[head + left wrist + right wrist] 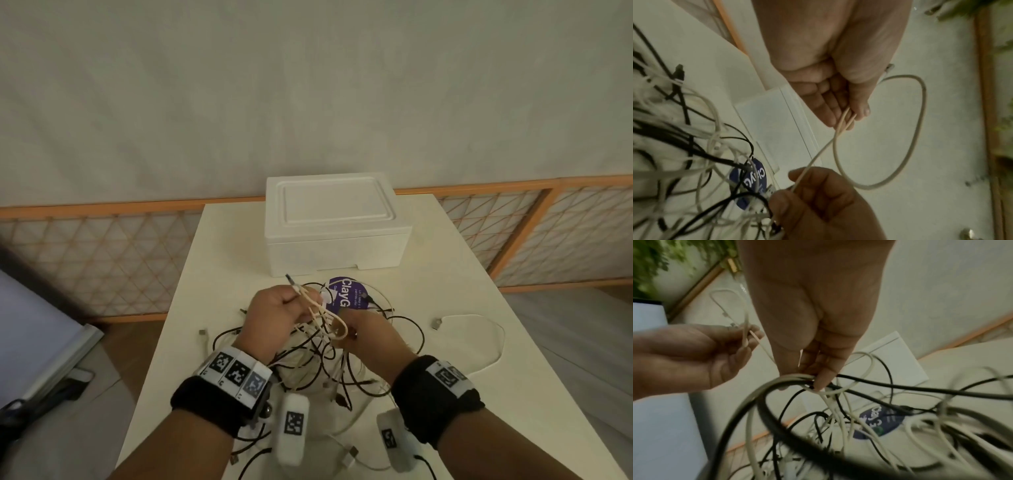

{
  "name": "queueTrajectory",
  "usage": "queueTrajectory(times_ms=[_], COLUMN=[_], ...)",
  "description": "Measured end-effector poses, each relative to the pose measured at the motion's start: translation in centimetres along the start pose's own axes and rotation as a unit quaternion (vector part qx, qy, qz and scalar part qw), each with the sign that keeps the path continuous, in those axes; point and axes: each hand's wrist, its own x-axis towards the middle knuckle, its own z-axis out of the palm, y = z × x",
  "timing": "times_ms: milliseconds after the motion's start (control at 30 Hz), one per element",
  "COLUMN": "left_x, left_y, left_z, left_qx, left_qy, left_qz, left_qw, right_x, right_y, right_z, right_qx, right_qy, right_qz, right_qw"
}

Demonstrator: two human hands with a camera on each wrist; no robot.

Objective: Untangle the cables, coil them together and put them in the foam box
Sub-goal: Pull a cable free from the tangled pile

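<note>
A tangle of black and white cables (318,363) lies in the middle of the white table (462,394). My left hand (281,308) is raised over it and pinches a looped white cable (910,138) between thumb and fingers (840,113); its plug end sticks up past the knuckles. My right hand (363,329) is close beside it, fingers curled round the same cable and several strands of the tangle (801,379). The white foam box (335,226) stands behind the cables with its lid on.
A round purple label (346,294) lies under the cables in front of the box. A loose white cable with a USB plug (479,329) trails to the right. An orange lattice fence (102,260) runs behind the table.
</note>
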Motion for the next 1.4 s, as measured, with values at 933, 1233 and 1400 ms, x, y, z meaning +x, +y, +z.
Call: queueTrajectory(times_ms=[933, 1233, 1400], left_x=[1.0, 1.1, 1.7], left_y=[-3.0, -2.6, -1.5], left_z=[2.3, 3.5, 1.8], left_qx=[0.03, 0.085, -0.025], left_qy=[-0.107, -0.033, 0.029], left_qz=[-0.111, -0.057, -0.068], left_qw=[0.988, 0.994, 0.997], right_x=[0.9, 0.7, -0.1], right_y=[0.0, -0.6, 2.2], right_z=[-3.9, -2.1, -0.9], right_qx=[0.068, 0.274, 0.015], right_qy=[0.059, 0.106, 0.04], right_qz=[-0.021, 0.006, 0.028], right_qw=[0.996, 0.956, 0.999])
